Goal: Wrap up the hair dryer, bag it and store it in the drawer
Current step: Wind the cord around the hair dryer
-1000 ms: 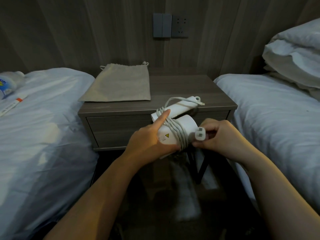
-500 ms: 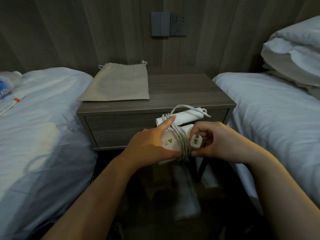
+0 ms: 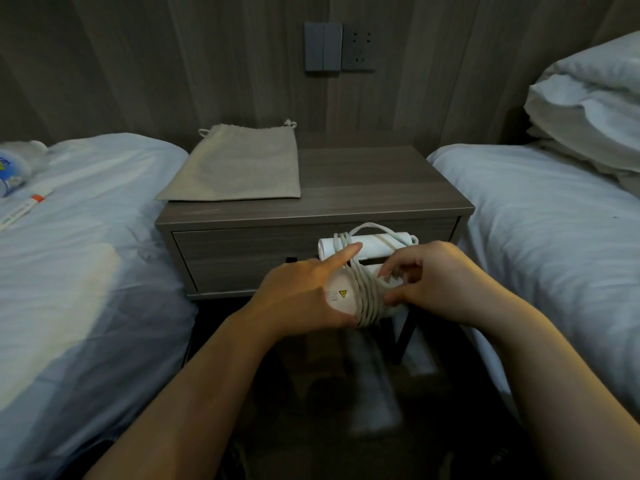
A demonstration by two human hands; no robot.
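A white hair dryer (image 3: 369, 245) with its cord (image 3: 365, 296) wound several times round the body is held in front of the shut drawer (image 3: 242, 258). My left hand (image 3: 301, 292) grips the body from the left, index finger stretched along it. My right hand (image 3: 436, 278) pinches the cord's plug end against the coils; the plug is mostly hidden by its fingers. A beige drawstring bag (image 3: 239, 164) lies flat on the left half of the nightstand top (image 3: 374, 181).
White beds stand on both sides of the nightstand, the left bed (image 3: 79, 254) and the right bed (image 3: 554, 220). A bottle (image 3: 14, 164) and a small tube (image 3: 24, 206) lie on the left bed. Pillows (image 3: 588, 105) are stacked at right. A switch and socket (image 3: 339, 46) sit on the wall.
Both hands and the dryer have dropped lower in front of the drawer. The plug, plainly visible before, is now tucked under my right fingers against the coils.
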